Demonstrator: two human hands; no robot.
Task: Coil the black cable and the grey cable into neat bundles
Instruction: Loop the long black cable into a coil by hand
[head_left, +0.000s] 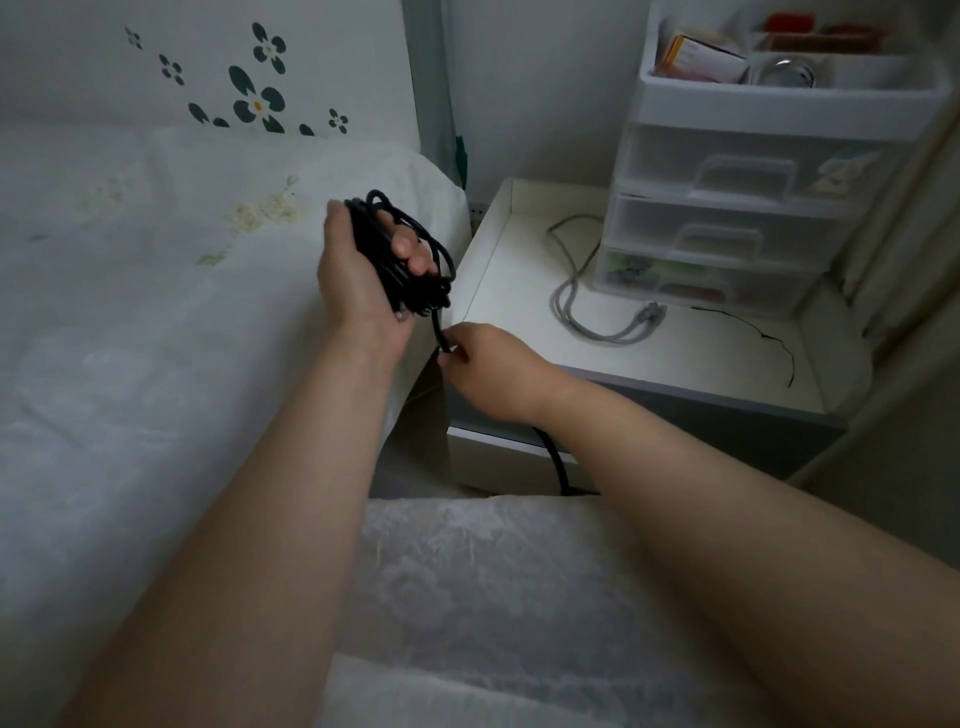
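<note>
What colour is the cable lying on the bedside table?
Grey cable, clearest in the head view.

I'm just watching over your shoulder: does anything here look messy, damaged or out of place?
Mildly. The grey cable sprawls uncoiled across the white side table beside the drawer unit. A thin black wire also straggles loose nearby. The black cable is part-coiled in the left hand; the right hand pinches its tail. Nothing looks damaged.

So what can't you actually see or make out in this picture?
- Black cable: its free end runs down behind the right hand and arm, so the remaining length is unknown. Head view.
- Grey cable: its far end passes behind the drawer unit.
- Drawer contents: blurred by the frosted plastic.
- Thin black wire: too small to identify.
- Left hand: the coil hides its palm.
</note>
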